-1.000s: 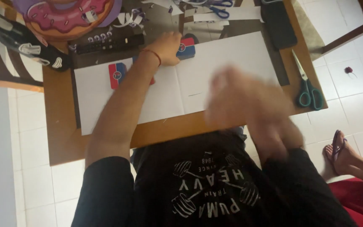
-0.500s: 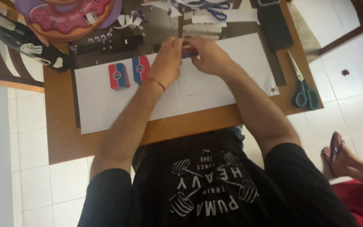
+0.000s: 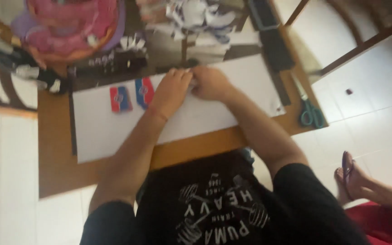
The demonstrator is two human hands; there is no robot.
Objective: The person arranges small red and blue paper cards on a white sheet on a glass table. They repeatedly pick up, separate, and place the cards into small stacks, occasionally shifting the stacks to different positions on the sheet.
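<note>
— Where we look left, two red-and-blue cutouts [image 3: 132,95] lie side by side on the white sheet [image 3: 110,131], apart from our hands?
— Yes. Our left hand [image 3: 171,90] meets our right hand [image 3: 209,84] at the sheet's far edge — fingers curled together, but we cannot tell what they pinch. Green scissors [image 3: 309,111] lie well right.

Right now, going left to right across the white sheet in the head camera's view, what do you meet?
First red-and-blue cutout → second red-and-blue cutout → left hand → right hand → green-handled scissors, just off the white sheet on the wooden table.
</note>
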